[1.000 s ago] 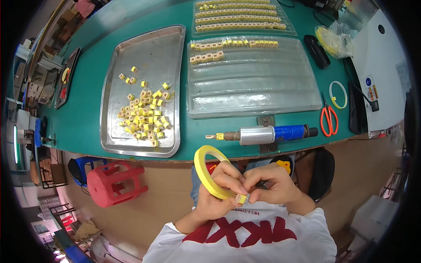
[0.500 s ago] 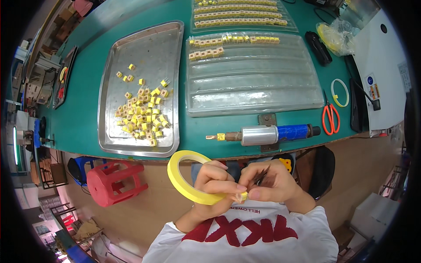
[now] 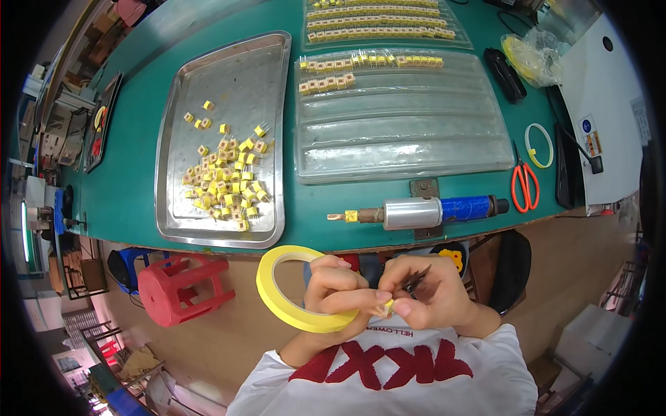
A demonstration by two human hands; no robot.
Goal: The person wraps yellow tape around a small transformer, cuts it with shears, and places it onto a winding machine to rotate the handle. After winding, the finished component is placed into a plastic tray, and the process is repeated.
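Note:
Close to my chest, both hands meet at a small yellow-wrapped coil bobbin (image 3: 387, 306), mostly covered by the fingertips. My left hand (image 3: 338, 288) is closed, its fingers curled, with a roll of yellow tape (image 3: 266, 291) hanging around them and the bobbin at its fingertips. My right hand (image 3: 437, 295) pinches the bobbin's other side between thumb and finger. A dark, thin-pointed tool (image 3: 415, 279) lies in the right palm; its kind is hard to make out.
On the green bench (image 3: 229, 21), a metal tray (image 3: 179, 90) holds many loose bobbins. Clear plastic trays (image 3: 409, 132) carry rows of them. A blue and silver motor tool (image 3: 413, 213) lies at the front edge, orange-handled scissors (image 3: 525, 188) right of it. A red stool (image 3: 170, 291) stands left.
The tape roll has shifted slightly left and down and tilted a little. Both hands remain together, with the bobbin turned slightly between the fingertips.

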